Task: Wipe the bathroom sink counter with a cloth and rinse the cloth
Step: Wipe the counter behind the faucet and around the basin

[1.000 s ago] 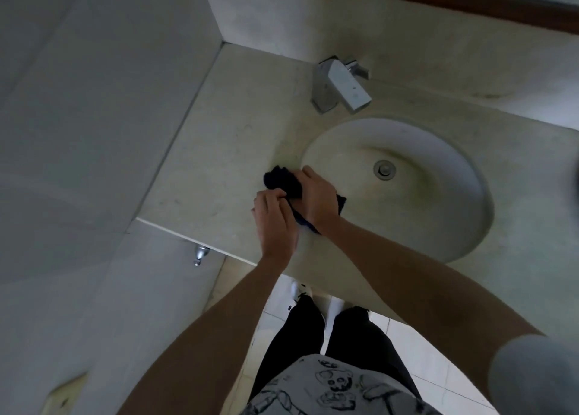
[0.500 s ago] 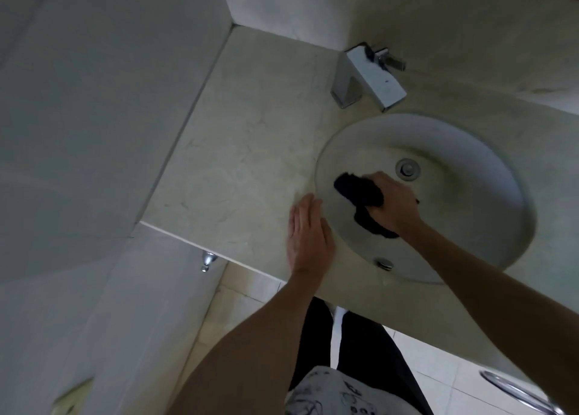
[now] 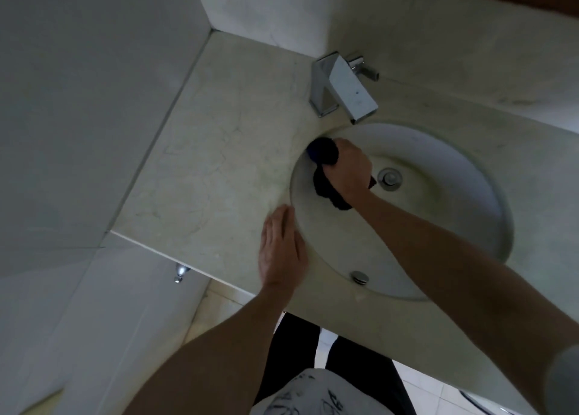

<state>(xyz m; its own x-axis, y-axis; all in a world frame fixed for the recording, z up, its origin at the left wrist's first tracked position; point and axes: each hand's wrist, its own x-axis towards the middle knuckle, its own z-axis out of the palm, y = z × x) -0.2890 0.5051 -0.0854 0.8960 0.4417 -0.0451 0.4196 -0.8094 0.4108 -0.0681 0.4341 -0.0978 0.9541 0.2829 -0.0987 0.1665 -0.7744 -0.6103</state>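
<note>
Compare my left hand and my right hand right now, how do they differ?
The left hand lies flat with straight fingers on the pale stone counter at the basin's edge; the right hand is curled inside the round white basin. The left hand holds nothing; the right hand grips the dark blue cloth. The left hand sits nearer the counter's front edge, the right nearer the square chrome tap. Both are bare, with bare forearms.

Dark bunched cloth (image 3: 322, 154) in basin (image 3: 438, 226) at left rim; beige marbled counter (image 3: 219, 164)
</note>
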